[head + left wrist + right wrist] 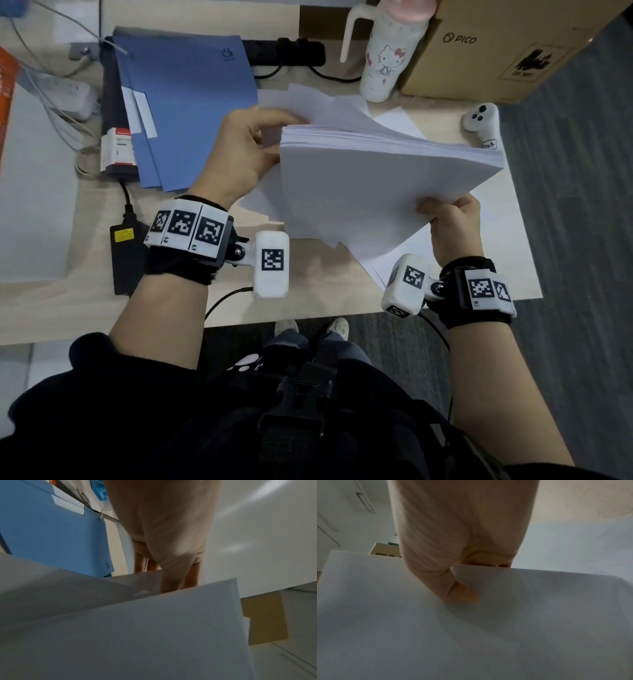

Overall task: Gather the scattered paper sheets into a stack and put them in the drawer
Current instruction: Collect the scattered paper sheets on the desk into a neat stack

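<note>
A thick stack of white paper sheets [370, 185] is held tilted above the desk between both hands. My left hand [246, 147] grips its upper left corner, where a few sheets [329, 106] fan out unevenly behind the stack. My right hand [452, 219] pinches the lower right edge, thumb on top. The right wrist view shows that thumb [462, 593] pressed on the top sheet [488, 635]. In the left wrist view, the left hand [164, 534] reaches behind the sheets [154, 635]. A few loose sheets [397, 120] still lie on the desk under the stack. No drawer shows in the head view.
Blue folders [191, 102] lie left of the stack. At the back stand a white cartoon bottle [387, 58], a cardboard box [507, 44] and a black power strip [284, 51]. A white controller [479, 120] lies near the right edge, a black adapter [126, 253] at the left.
</note>
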### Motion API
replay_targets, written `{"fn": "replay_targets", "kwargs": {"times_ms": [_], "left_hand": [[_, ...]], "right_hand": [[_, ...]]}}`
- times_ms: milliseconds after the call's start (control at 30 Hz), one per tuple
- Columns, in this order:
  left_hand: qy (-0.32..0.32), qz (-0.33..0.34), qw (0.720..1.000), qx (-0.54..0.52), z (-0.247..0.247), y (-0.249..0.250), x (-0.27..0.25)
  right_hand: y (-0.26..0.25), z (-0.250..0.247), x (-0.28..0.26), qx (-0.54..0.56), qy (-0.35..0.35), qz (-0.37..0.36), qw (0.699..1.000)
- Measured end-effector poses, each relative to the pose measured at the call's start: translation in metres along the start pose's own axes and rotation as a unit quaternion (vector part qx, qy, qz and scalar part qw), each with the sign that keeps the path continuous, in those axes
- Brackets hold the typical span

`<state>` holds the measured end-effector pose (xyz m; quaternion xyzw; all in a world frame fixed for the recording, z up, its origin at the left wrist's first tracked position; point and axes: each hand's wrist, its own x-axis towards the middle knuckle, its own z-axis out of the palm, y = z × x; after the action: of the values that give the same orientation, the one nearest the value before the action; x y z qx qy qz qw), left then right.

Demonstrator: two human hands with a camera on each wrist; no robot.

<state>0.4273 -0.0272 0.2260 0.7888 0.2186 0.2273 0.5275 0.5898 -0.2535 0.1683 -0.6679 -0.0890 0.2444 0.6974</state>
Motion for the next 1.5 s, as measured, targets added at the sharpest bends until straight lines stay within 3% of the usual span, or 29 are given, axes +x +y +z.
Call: {"fn": "replay_targets", "kwargs": {"times_ms": [167, 633, 967, 1133, 1300, 1400, 1500], "left_hand": [[-0.03, 0.008, 0.999, -0.039, 0.004, 0.005, 0.004], [0.131, -0.048, 0.965, -0.22, 0.017, -0.005, -0.011], [0.117, -0.08, 0.94, -0.311, 0.016, -0.006, -0.013], [0.082, -0.121, 0.934, -0.326, 0.022, -0.013, -0.017], [0.066, -0.176, 0.881, -0.435, 0.022, -0.015, -0.025], [-0.031, -0.167, 0.93, -0.325, 0.02, -0.02, -0.026], [-0.104, -0.155, 0.946, -0.264, 0.016, -0.016, -0.03]], "right_hand": [[0.0, 0.001, -0.001, -0.006, -0.003, -0.001, 1.0], [-0.003, 0.0, -0.01, -0.025, -0.025, -0.001, 0.999], [0.0, 0.001, -0.014, -0.042, -0.017, 0.008, 0.999], [-0.006, 0.004, -0.018, -0.034, -0.031, -0.003, 0.999], [-0.01, 0.004, -0.019, -0.032, -0.04, 0.0, 0.999], [-0.012, 0.004, -0.019, -0.035, -0.042, 0.001, 0.999], [-0.015, 0.006, -0.02, -0.043, -0.045, -0.009, 0.998]]}}
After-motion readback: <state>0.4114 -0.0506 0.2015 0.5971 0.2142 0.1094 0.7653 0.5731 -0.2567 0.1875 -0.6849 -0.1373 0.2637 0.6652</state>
